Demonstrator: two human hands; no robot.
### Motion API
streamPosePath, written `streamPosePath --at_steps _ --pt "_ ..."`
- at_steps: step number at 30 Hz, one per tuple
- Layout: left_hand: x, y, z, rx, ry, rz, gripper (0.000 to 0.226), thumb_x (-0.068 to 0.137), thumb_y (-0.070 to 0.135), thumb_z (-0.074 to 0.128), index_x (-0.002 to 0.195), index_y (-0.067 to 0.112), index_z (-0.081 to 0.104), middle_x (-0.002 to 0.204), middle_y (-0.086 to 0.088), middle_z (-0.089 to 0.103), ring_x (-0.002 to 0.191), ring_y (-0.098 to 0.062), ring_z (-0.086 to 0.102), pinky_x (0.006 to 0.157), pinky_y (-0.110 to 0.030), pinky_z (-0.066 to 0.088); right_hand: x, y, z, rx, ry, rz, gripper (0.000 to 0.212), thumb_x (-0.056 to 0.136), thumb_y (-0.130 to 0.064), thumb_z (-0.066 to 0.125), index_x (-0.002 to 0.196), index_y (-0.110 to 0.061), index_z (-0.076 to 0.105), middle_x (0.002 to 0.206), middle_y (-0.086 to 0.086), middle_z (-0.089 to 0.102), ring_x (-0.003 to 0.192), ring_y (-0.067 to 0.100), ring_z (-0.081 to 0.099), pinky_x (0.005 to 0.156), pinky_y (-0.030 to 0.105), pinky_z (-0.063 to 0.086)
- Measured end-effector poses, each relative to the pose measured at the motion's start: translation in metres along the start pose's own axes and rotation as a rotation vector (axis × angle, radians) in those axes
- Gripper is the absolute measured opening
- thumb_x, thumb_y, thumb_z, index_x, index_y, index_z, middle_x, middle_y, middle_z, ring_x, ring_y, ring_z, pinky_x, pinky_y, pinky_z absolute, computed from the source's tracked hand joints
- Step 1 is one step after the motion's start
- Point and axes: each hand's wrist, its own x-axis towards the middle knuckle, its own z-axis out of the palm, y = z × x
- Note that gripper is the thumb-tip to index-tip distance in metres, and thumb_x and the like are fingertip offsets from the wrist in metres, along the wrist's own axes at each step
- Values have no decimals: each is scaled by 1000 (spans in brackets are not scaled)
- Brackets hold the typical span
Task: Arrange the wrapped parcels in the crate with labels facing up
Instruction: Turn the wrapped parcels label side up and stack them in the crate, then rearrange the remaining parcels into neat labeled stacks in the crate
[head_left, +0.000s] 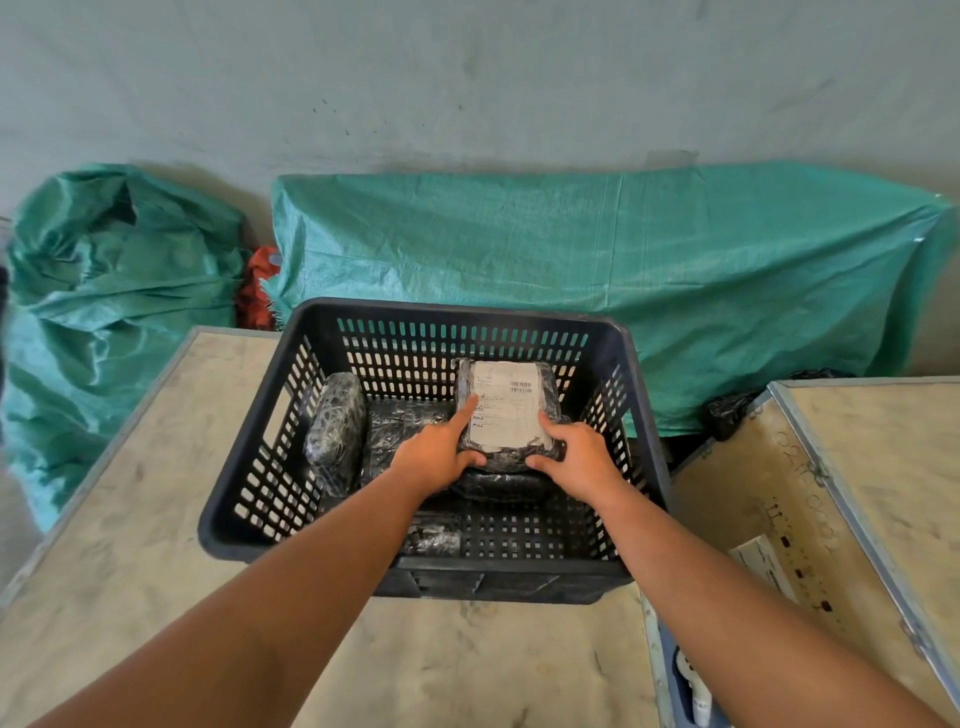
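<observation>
A dark slotted plastic crate stands on a wooden case. Inside, a black wrapped parcel with a white label facing up rests on another black parcel at the right. My left hand grips its near left edge, index finger on the label. My right hand grips its near right edge. A parcel stands on edge against the left wall. One more lies flat in the middle, and a small one is near the front wall.
The pale wooden case top carries the crate. A second wooden case with metal edging stands at the right, a gap between them. Green woven sacks lie against the grey wall behind, another green sack at the left.
</observation>
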Motion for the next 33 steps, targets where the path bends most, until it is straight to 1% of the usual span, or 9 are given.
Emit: streamPosePath --at_steps 4,8,13,17,21,23,27,31,33 --pt "1 -2 2 -34 1 20 95 94 52 63 159 44 -6 128 -11 66 100 -27 66 87 -49 57 2 1 1 5 2 3 84 82 -33 85 153 -17 43 141 13 54 135 27 47 117 35 32" --pt "-3 3 -8 -195 9 49 100 90 39 74 162 32 5 155 -10 42 136 -30 47 114 -47 38 2 2 0 -6 -3 -2 85 82 -34 85 154 -17 43 144 12 54 136 27 47 117 38 34" --pt "-37 2 -59 -327 321 111 75 89 46 69 154 29 36 158 5 40 143 -17 38 113 -35 30 -5 -4 -2 39 32 -9 83 84 -36 83 154 -15 44 154 17 38 145 31 34 121 38 25" --pt "-91 -46 -97 -317 512 152 58 89 49 66 144 34 51 155 4 44 144 -18 39 115 -50 37 -12 -23 -4 15 179 -187 66 89 -30 78 148 -13 53 154 16 41 145 31 34 120 47 28" --pt "-126 -100 -105 29 536 -242 65 94 50 61 153 37 38 165 -13 23 151 -41 13 114 -72 21 -7 -67 12 -29 148 -420 53 90 -24 77 139 -14 60 146 13 51 140 29 42 118 43 31" --pt "-132 -113 -99 45 395 -357 78 94 55 58 160 38 21 162 -20 26 146 -44 27 113 -60 33 0 -96 29 -19 76 -467 54 90 -26 77 140 -15 59 145 12 52 138 26 43 117 41 31" --pt "-133 -126 -105 -314 432 -282 75 91 38 71 157 34 35 134 -9 64 116 -26 62 90 -26 41 15 -134 73 -51 -139 -505 56 93 -24 74 146 -22 55 150 12 45 142 26 39 114 31 28" --pt "-139 -142 -106 -376 329 -245 85 93 19 70 155 53 24 130 -1 66 114 -22 62 95 -28 42 35 -133 111 -186 -338 -446 66 94 -17 73 153 -28 46 161 19 28 150 33 26 119 38 24" --pt "-140 -147 -100 -448 371 -245 84 94 11 65 151 60 27 131 1 64 95 -16 66 86 -30 50 45 -128 123 -268 -389 -412 74 93 -19 74 157 -31 38 164 21 21 152 37 19 122 46 22"
